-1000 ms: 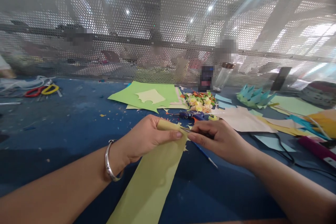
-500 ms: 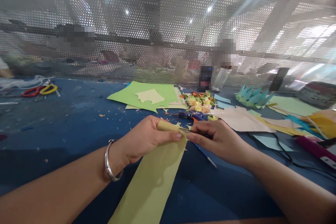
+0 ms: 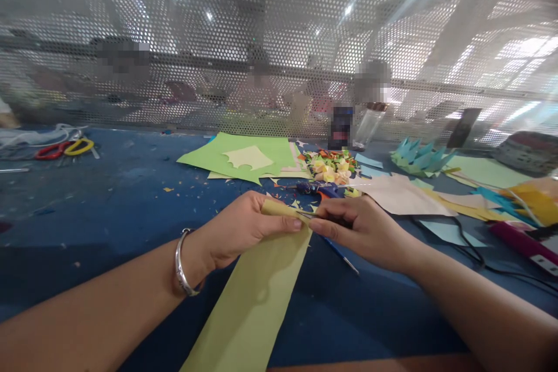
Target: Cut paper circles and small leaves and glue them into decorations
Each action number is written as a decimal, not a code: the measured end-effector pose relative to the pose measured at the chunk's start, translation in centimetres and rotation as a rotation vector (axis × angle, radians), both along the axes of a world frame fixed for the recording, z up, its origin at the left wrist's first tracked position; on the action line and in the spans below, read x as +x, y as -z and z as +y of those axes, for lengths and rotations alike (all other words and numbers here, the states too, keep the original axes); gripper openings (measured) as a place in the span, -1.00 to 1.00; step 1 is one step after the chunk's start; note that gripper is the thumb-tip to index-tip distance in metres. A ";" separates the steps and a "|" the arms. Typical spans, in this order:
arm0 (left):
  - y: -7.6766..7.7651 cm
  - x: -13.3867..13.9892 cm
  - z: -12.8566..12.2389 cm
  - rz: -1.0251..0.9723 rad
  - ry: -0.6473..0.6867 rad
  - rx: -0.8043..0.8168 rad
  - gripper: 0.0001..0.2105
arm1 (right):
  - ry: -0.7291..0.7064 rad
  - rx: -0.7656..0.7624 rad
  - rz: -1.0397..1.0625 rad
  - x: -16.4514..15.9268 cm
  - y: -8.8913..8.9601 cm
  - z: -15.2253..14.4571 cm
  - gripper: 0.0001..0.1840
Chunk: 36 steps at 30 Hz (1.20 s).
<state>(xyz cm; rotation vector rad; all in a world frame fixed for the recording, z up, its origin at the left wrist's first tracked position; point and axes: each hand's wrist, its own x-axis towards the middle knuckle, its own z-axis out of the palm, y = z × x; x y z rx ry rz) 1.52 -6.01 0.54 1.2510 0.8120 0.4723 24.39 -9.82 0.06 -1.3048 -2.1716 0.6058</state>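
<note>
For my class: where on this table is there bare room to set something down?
The widest patch of blue table, lightly littered with scraps, lies between the left forearm and the green sheet. A smaller one sits between the yellow-green strip and right forearm. Beyond the right hand, flower-like pieces and the pale sheet crowd the surface.

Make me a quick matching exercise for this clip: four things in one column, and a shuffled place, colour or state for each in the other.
Things:
1. left hand
2. right hand
3. bracelet
4. spiky paper piece

Descriptions:
A. silver, around a wrist
B. holding a slim metal tool
C. pale blue, on the table at the picture's right
D. thumb laid over the top of a long yellow-green paper strip

Right pairs: 1-D, 2-B, 3-A, 4-C.
</note>
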 end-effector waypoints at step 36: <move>-0.4 -0.3 -0.4 -0.044 -0.007 -0.047 -0.81 | -0.004 0.018 0.006 0.0 0.3 0.0 -0.49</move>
